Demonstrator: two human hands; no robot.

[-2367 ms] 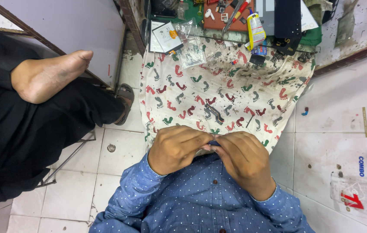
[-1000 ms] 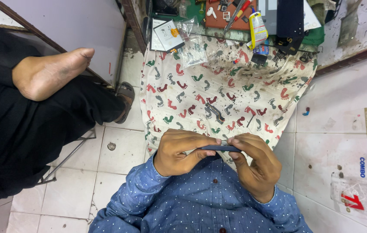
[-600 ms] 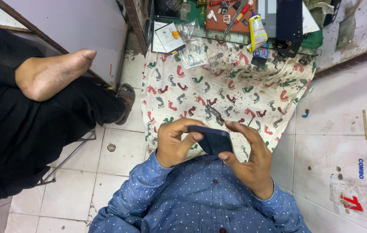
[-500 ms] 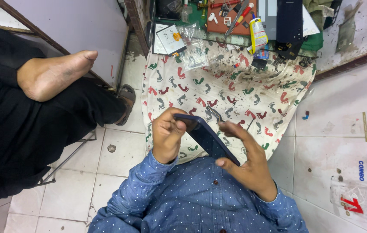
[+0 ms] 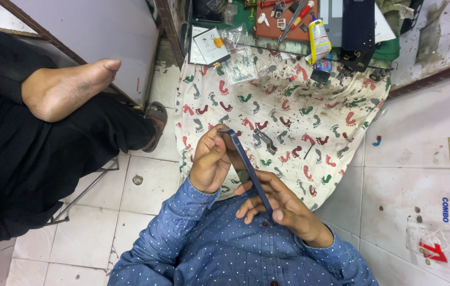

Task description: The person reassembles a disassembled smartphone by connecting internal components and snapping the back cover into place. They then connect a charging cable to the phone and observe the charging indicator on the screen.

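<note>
I hold a thin dark blue phone frame [image 5: 248, 172] edge-on over my lap, tilted from upper left to lower right. My left hand [image 5: 211, 161] grips its upper end with thumb and fingers. My right hand [image 5: 275, 204] holds the lower end, fingers curled around the edge. Below the hands lies a white cloth [image 5: 288, 111] printed with coloured footprints, stained dark near the top. A small dark metal part [image 5: 267, 142] rests on the cloth just past the frame.
A cluttered bench edge at the top holds a yellow glue tube [image 5: 317, 39], tools [image 5: 296, 16], a plastic bag [image 5: 238, 61] and a dark phone [image 5: 358, 26]. Another person's bare foot [image 5: 69, 90] and black trouser leg fill the left. Tiled floor surrounds us; a plastic packet [image 5: 444, 246] lies lower right.
My hands, first closed together at my chest, have drawn apart and brought out the phone frame, then turned it from flat to edge-on and lifted it over the cloth.
</note>
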